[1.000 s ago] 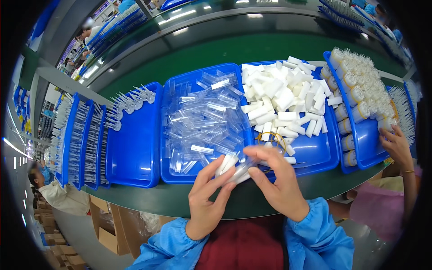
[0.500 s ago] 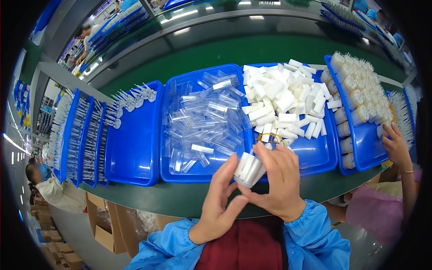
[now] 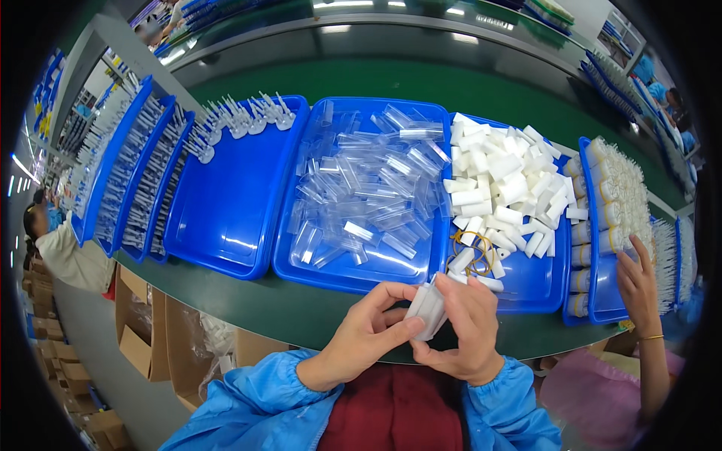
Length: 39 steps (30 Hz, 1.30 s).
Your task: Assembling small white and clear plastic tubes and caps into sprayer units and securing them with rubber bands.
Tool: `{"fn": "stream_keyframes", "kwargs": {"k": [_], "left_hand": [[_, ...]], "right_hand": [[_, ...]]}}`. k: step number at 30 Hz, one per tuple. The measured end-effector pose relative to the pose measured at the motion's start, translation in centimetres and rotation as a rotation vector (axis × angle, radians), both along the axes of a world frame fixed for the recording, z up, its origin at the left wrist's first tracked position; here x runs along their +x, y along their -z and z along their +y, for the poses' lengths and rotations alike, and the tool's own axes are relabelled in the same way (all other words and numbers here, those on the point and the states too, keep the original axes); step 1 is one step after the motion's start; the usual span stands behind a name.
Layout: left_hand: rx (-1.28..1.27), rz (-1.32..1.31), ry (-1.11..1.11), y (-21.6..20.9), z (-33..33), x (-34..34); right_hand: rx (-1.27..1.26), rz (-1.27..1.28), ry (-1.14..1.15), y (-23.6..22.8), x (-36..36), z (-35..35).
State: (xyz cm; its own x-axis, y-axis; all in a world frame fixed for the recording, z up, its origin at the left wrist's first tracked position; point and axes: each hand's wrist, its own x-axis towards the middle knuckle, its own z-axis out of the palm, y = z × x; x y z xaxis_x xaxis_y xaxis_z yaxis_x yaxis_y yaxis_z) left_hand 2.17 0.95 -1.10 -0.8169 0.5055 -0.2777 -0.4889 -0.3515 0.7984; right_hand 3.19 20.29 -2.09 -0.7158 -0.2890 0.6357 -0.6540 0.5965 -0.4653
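Note:
In front of my body, both hands close on a small bundle of translucent white pieces point(image 3: 429, 308). My left hand point(image 3: 367, 331) grips its left side, thumb across the near face. Fingers of my right hand point(image 3: 468, 325) wrap the right side and top, hiding part of the bundle. Just beyond my right fingertips, thin yellow rubber bands point(image 3: 481, 254) lie among white block-like pieces point(image 3: 505, 174) heaped in a blue tray point(image 3: 526, 299). Left of that, a blue tray point(image 3: 342, 279) holds a pile of clear plastic sleeves point(image 3: 365, 192).
Farther left, a blue tray point(image 3: 218, 218) has clear stemmed pieces point(image 3: 252, 116) along its far edge, beside tilted stacked trays point(image 3: 139, 173). At right, a co-worker's hand point(image 3: 638, 286) touches a tray of banded white bundles point(image 3: 618, 188). Cardboard boxes point(image 3: 143, 334) stand below the table edge.
My view has shifted, so the trays sit farther right. The bundle has been turned in my fingers, and my left fingers have curled closer around it. The co-worker's hand remains by the bundles.

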Motion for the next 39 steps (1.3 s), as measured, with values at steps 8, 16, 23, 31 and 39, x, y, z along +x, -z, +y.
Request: {"fn": "stream_keyframes", "kwargs": {"k": [8,16,23,31,39], "left_hand": [[-0.204,0.285,-0.381,1.4,-5.0,-0.8],[-0.076,0.190,-0.447,1.6,-5.7,-0.9],[-0.253,0.403,-0.438,2.3,-5.7,-0.9],[-0.291,0.498,-0.389,1.4,-4.8,-1.0],[-0.327,0.490,-0.263,0.4,-2.7,-0.4]], "right_hand": [[0.164,-0.071,0.061,-1.9,-5.5,-1.4],[0.628,-0.008,0.174,0.1,-7.7,-5.2],[0.638,-0.018,0.126,-0.7,-6.7,-4.9],[0.443,-0.209,0.047,-1.1,-7.3,-3.7],[-0.959,-0.767,-0.045,-4.5,-3.8,-1.9]]}}
